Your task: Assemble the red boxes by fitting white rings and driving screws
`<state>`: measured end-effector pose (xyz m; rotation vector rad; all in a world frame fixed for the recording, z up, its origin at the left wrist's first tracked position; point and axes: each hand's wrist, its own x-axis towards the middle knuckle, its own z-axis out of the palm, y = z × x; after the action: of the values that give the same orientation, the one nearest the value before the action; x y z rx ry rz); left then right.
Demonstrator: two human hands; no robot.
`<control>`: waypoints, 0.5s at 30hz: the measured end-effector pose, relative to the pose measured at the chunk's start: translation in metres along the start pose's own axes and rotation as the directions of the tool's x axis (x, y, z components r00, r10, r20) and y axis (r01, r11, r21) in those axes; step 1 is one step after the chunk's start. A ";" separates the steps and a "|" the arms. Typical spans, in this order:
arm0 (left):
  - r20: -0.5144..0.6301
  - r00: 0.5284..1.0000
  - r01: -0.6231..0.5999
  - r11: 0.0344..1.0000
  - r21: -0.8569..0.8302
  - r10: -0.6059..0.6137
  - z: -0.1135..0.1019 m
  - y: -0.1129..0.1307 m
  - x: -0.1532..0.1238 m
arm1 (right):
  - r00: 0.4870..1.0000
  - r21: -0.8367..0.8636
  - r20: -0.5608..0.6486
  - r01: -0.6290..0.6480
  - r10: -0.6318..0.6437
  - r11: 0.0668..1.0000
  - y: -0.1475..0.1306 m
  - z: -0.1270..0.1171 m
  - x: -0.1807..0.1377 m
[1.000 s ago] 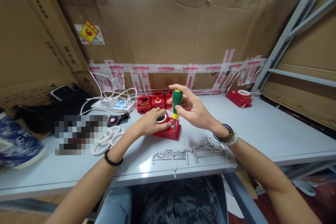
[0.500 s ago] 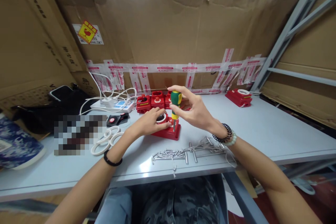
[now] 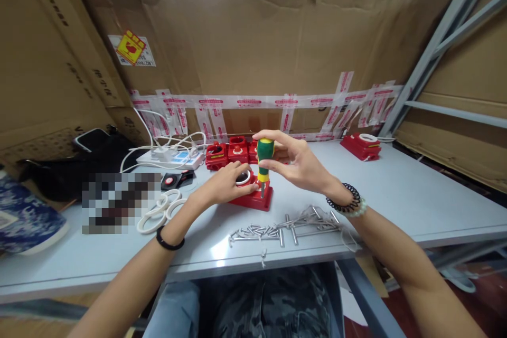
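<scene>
A green and yellow screwdriver (image 3: 265, 154) stands upright with its tip down at the near right corner of a red housing (image 3: 253, 202). My right hand (image 3: 298, 161) is closed round its handle, index finger over the top. My left hand (image 3: 228, 184) presses on the same housing, gripping it with thumb and fingers beside a white ring (image 3: 243, 178) seated in its round opening. Part of the housing is hidden under this hand. Behind it stand several more red housings (image 3: 237, 149) in a row.
Silver screws (image 3: 257, 231) and metal rods (image 3: 293, 233) lie near the front edge. Loose white rings (image 3: 152, 222) are at left, before a power strip (image 3: 174, 158) with tangled cables. Another red housing (image 3: 360, 147) sits at the back right. Cardboard (image 3: 253, 42) walls the back.
The screwdriver handle has turned, showing more green toward me. My right hand has rotated slightly with it, its wrist shifting a little right. My left hand and the housing stay put.
</scene>
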<state>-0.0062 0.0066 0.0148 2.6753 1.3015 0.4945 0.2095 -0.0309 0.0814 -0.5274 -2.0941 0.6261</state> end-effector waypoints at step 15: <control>-0.017 1.000 -0.020 0.999 -0.038 0.019 0.002 -0.002 0.000 | 0.945 0.149 0.320 0.023 -0.070 0.989 -0.005 -0.014 0.001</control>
<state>-0.0069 0.0079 0.0128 2.6609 1.2584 0.5395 0.2204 -0.0309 0.0921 -0.3063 -2.3376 0.8779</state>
